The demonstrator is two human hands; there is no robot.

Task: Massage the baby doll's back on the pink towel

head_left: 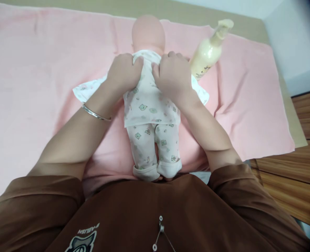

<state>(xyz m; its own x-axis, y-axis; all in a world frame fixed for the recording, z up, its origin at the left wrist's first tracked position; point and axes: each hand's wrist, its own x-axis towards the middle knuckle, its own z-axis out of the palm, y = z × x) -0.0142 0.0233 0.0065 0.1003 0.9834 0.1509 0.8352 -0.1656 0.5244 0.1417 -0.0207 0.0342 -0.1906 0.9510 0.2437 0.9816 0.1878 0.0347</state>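
Observation:
A baby doll (149, 105) in white printed clothes lies on a pink towel (34, 70), its bald head (148, 33) pointing away from me and its feet toward my body. My left hand (125, 73) rests on the doll's left shoulder with fingers curled onto the shirt. My right hand (172, 75) presses the other shoulder the same way, thumbs meeting near the collar. A silver bangle (96, 113) circles my left wrist. The fingertips are tucked against the cloth.
A cream pump bottle (209, 52) lies on the towel just right of my right hand. The towel covers a beige table (288, 105); wooden flooring (302, 164) shows at the right. My brown sleeves fill the bottom of the view.

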